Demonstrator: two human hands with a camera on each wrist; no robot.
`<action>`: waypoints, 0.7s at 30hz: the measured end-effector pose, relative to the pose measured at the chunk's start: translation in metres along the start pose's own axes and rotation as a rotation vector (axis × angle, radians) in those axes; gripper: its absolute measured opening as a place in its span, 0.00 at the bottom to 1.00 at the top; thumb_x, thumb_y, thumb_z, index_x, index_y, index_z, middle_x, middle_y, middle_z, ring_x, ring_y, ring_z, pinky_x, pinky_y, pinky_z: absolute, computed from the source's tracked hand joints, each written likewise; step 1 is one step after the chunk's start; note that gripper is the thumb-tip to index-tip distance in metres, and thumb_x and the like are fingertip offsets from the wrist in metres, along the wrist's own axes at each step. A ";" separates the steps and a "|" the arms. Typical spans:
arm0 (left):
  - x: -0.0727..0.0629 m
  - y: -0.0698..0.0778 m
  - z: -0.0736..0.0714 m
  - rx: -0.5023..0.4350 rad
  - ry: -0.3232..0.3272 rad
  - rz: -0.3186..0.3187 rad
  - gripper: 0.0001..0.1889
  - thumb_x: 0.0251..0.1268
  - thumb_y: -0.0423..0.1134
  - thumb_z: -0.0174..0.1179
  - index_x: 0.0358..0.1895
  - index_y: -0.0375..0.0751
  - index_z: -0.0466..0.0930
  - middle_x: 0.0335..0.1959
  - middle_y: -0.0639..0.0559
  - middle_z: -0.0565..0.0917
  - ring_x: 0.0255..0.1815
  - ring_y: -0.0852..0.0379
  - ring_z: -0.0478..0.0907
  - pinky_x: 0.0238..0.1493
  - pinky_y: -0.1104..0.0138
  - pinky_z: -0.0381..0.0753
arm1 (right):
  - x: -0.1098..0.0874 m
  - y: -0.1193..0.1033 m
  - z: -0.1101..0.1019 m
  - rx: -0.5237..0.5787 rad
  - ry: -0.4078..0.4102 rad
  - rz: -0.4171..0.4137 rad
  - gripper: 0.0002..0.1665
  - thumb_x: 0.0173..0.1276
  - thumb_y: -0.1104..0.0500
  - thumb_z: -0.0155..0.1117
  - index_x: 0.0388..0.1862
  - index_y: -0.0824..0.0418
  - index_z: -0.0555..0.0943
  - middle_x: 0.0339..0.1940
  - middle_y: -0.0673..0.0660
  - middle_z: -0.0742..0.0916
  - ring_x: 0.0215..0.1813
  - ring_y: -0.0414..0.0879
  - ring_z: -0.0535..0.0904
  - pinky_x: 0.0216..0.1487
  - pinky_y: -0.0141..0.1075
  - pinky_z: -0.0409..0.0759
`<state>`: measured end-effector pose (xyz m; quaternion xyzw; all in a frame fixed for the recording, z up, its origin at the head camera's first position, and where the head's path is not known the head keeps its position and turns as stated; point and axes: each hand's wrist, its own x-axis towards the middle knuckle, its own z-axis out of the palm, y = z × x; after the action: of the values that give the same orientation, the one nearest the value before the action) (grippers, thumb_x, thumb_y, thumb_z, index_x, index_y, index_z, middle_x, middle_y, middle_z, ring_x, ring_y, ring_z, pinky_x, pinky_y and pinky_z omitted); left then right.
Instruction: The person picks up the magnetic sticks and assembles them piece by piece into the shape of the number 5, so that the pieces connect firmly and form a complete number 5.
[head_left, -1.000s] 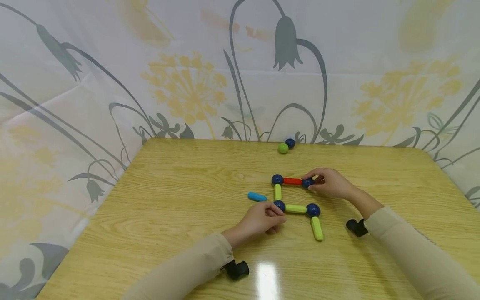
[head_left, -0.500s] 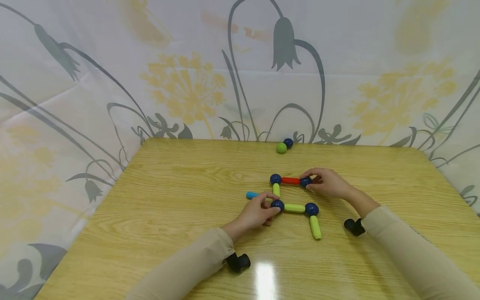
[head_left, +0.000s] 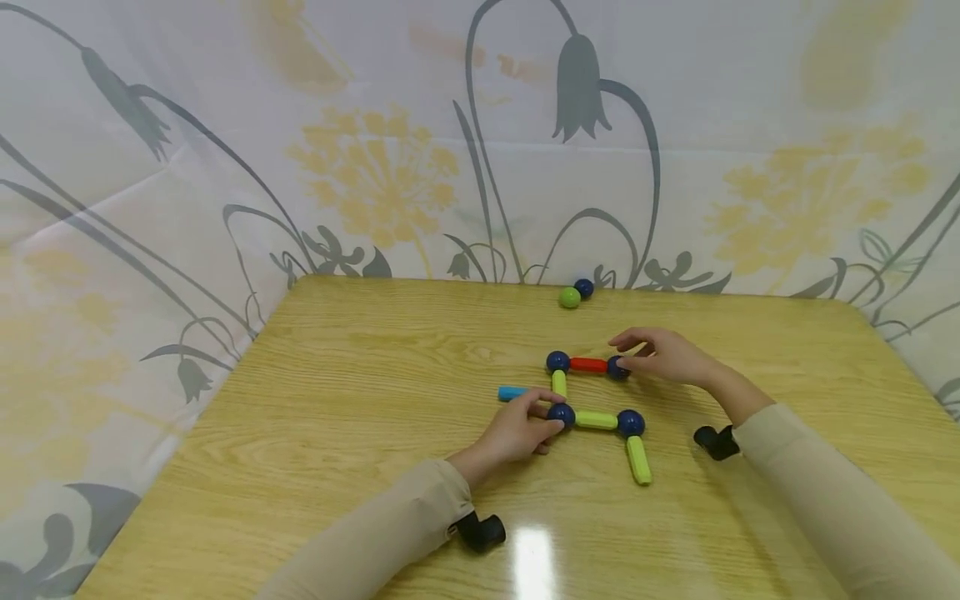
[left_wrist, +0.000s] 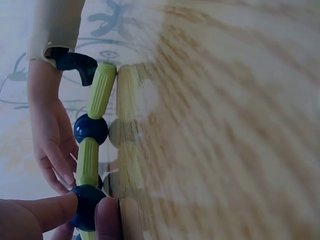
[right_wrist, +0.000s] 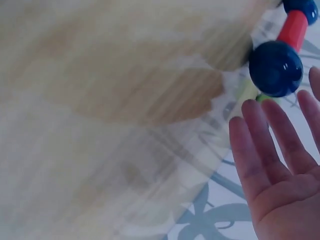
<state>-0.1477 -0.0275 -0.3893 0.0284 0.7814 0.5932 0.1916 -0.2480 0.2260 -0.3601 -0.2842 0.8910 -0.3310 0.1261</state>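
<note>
A chain of dark blue balls and ribbed rods lies on the wooden table. My left hand (head_left: 513, 429) pinches the near-left blue ball (left_wrist: 84, 209) between thumb and finger. From that ball, one lime rod (head_left: 597, 420) runs right to another blue ball (head_left: 631, 423), where a second lime rod (head_left: 639, 460) points toward me. Another lime rod (head_left: 559, 384) leads back to the far-left blue ball (head_left: 558, 362). A red rod (head_left: 588, 365) joins that to the far-right blue ball (right_wrist: 276, 69). Beside this last ball, my right hand (head_left: 671, 358) has its fingers extended, gripping nothing.
A light blue rod (head_left: 512, 392) lies left of the chain, partly hidden behind the left hand. At the table's back edge sit a green ball (head_left: 570, 297) and a blue ball (head_left: 584, 288), close together. A patterned cloth (head_left: 375, 100) hangs behind the table (head_left: 360, 375).
My left hand, loosely beside the near-left ball a second ago, now pinches it. My right hand has loosened from the far-right ball, its fingers straightening. The chain keeps its shape.
</note>
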 end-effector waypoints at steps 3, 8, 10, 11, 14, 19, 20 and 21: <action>0.000 0.000 0.000 -0.001 -0.002 -0.004 0.13 0.64 0.34 0.59 0.52 0.45 0.76 0.39 0.49 0.77 0.27 0.58 0.77 0.27 0.67 0.80 | 0.007 0.001 -0.003 -0.023 0.023 -0.017 0.19 0.68 0.61 0.59 0.55 0.70 0.75 0.48 0.67 0.81 0.44 0.55 0.79 0.44 0.47 0.78; 0.000 0.000 0.000 0.000 0.001 0.002 0.14 0.64 0.33 0.59 0.52 0.44 0.76 0.38 0.48 0.76 0.26 0.58 0.76 0.27 0.67 0.80 | 0.025 0.002 -0.005 -0.029 0.038 -0.033 0.18 0.67 0.63 0.59 0.54 0.70 0.75 0.46 0.66 0.81 0.44 0.56 0.79 0.45 0.49 0.77; 0.000 0.000 -0.001 -0.004 0.002 0.002 0.14 0.64 0.33 0.59 0.52 0.43 0.76 0.38 0.48 0.76 0.26 0.58 0.76 0.27 0.68 0.80 | 0.032 0.002 -0.005 -0.025 0.039 -0.031 0.19 0.68 0.63 0.59 0.55 0.70 0.75 0.46 0.67 0.81 0.44 0.57 0.79 0.45 0.50 0.77; 0.000 0.000 -0.001 -0.005 0.002 0.002 0.14 0.64 0.33 0.59 0.52 0.43 0.76 0.38 0.48 0.76 0.26 0.58 0.76 0.27 0.68 0.80 | 0.035 0.003 -0.005 -0.023 0.039 -0.028 0.19 0.68 0.64 0.59 0.55 0.70 0.74 0.46 0.67 0.81 0.45 0.58 0.79 0.45 0.50 0.76; -0.001 0.000 -0.001 -0.011 0.000 0.002 0.14 0.64 0.33 0.59 0.53 0.43 0.76 0.39 0.48 0.76 0.26 0.58 0.76 0.27 0.68 0.80 | 0.045 0.005 -0.005 -0.026 0.038 -0.030 0.20 0.67 0.66 0.58 0.57 0.71 0.73 0.47 0.69 0.81 0.46 0.60 0.78 0.47 0.51 0.76; 0.000 -0.001 -0.001 -0.009 0.000 0.001 0.14 0.64 0.33 0.59 0.52 0.43 0.76 0.39 0.48 0.75 0.26 0.58 0.76 0.27 0.68 0.80 | 0.059 0.010 -0.007 -0.013 0.031 -0.055 0.22 0.66 0.70 0.57 0.59 0.74 0.69 0.49 0.73 0.78 0.50 0.65 0.76 0.50 0.54 0.74; 0.000 -0.001 -0.001 -0.009 -0.001 0.003 0.14 0.64 0.33 0.59 0.52 0.43 0.76 0.39 0.48 0.75 0.26 0.58 0.76 0.27 0.68 0.80 | 0.061 0.011 -0.007 -0.012 0.030 -0.059 0.23 0.66 0.70 0.57 0.59 0.74 0.68 0.49 0.73 0.78 0.50 0.65 0.76 0.51 0.55 0.73; 0.000 -0.001 -0.001 -0.010 -0.002 0.005 0.14 0.64 0.33 0.59 0.52 0.43 0.76 0.38 0.48 0.75 0.26 0.58 0.76 0.26 0.68 0.80 | 0.063 0.012 -0.008 -0.012 0.026 -0.062 0.23 0.66 0.71 0.57 0.59 0.75 0.67 0.49 0.74 0.78 0.51 0.65 0.76 0.51 0.55 0.73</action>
<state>-0.1483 -0.0286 -0.3901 0.0301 0.7782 0.5975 0.1908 -0.3073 0.1999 -0.3643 -0.3082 0.8852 -0.3330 0.1024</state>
